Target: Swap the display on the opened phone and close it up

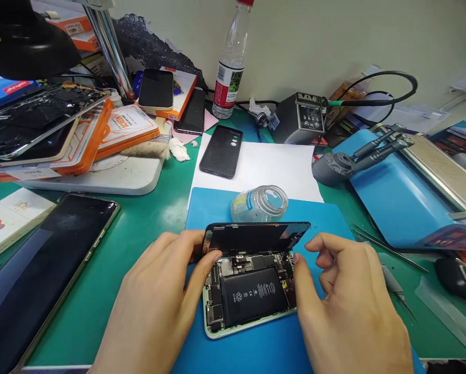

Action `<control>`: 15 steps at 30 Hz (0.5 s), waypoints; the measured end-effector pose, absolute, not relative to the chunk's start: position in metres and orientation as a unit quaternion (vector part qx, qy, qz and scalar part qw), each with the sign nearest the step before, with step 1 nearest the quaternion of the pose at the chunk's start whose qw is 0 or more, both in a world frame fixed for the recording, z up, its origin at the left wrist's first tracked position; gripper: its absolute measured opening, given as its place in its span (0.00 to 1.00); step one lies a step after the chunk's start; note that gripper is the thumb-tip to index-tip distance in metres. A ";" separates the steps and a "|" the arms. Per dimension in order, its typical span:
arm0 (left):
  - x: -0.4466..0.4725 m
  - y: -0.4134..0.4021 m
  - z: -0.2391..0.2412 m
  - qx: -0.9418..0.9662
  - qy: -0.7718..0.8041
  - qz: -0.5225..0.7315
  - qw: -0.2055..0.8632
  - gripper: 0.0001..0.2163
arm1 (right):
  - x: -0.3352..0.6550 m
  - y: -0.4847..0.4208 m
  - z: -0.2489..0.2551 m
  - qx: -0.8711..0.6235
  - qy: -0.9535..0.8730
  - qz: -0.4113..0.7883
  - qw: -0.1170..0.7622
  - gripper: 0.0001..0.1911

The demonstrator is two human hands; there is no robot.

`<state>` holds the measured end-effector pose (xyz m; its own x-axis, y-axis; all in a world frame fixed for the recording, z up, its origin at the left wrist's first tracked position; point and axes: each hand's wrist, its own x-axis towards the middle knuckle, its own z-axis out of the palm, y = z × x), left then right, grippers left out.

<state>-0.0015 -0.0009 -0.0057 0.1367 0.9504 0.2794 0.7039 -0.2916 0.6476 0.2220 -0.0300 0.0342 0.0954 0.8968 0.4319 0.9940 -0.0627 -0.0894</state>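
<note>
An opened phone [211,330] with a pale green frame lies on the blue mat, its black battery [252,296] and circuit boards exposed. Its screen [248,238] stands tilted up along the far long side, inner face toward me. My left hand [159,291] pinches the screen's left end, index finger behind it and thumb in front. At the phone's right end is my right hand [345,291], thumb against or just over the edge, the other fingers curled and apart from it. Right behind the screen lies a clear glass jar [258,204], tipped toward me.
A large dark phone [50,275] lies at left, beside stacked boxes and phone parts [127,130]. Behind the mat are white paper [275,166], a black phone back [221,150] and a bottle [230,72]. At right are tweezers [391,248], a grey tool holder [334,169] and a soldering station [300,118].
</note>
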 end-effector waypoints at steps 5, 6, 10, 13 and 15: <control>-0.004 0.000 -0.007 0.740 0.561 0.327 0.176 0.08 | 0.218 -0.026 0.033 -0.712 -0.668 -0.120 0.181 0.03; -0.005 0.000 -0.008 0.742 0.560 0.320 0.180 0.08 | 0.218 -0.026 0.033 -0.707 -0.673 -0.120 0.180 0.03; -0.009 0.001 -0.013 0.749 0.557 0.309 0.185 0.07 | 0.216 -0.024 0.030 -0.698 -0.683 -0.119 0.180 0.03; -0.010 0.002 -0.014 0.752 0.552 0.312 0.179 0.07 | 0.216 -0.024 0.029 -0.694 -0.688 -0.120 0.177 0.04; -0.009 0.002 -0.014 0.753 0.549 0.316 0.179 0.07 | 0.217 -0.024 0.029 -0.692 -0.691 -0.116 0.174 0.05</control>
